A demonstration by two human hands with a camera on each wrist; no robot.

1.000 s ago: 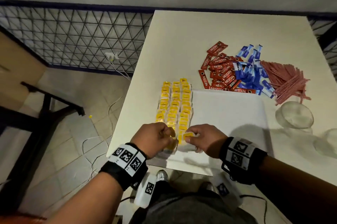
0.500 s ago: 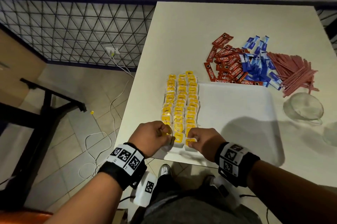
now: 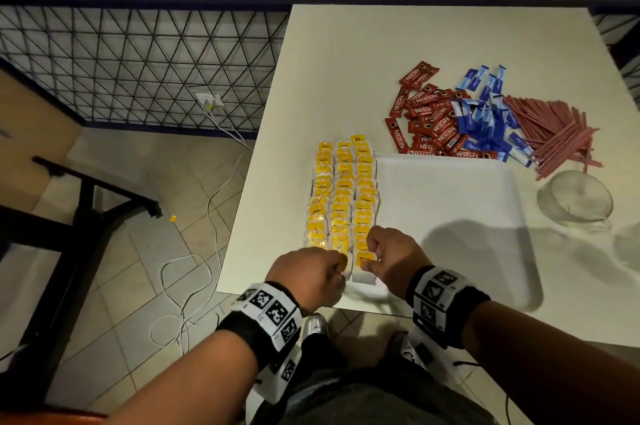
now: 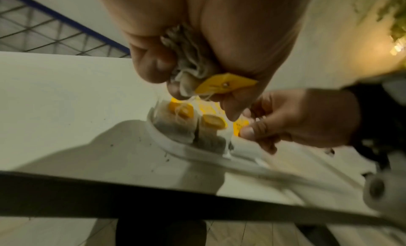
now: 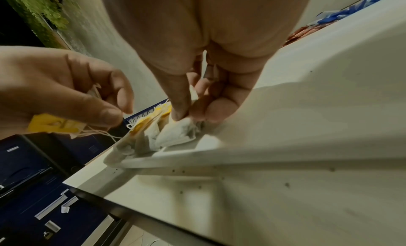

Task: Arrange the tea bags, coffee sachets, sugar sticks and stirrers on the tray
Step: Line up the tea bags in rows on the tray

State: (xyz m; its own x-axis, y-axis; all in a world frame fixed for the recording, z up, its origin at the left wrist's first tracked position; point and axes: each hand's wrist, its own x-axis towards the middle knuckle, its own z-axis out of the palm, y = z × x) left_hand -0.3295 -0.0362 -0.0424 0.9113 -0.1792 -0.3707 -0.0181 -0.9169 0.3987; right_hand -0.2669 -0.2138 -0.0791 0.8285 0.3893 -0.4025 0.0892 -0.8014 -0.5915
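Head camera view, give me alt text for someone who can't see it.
Two hands work at the near end of three rows of yellow-tagged tea bags on a white tray: the right hand pinches the nearest bag, the left hand is curled beside it. Beyond the tray lie red coffee sachets, blue sugar sticks and stirrers.

Plain indoor room, kind uncertain: white table [image 3: 346,54] against a pale wall, black wire-mesh panel [image 3: 138,64], tiled floor [image 3: 194,182] with trailing white cables [image 3: 214,189], dark metal frame [image 3: 86,210] alongside.
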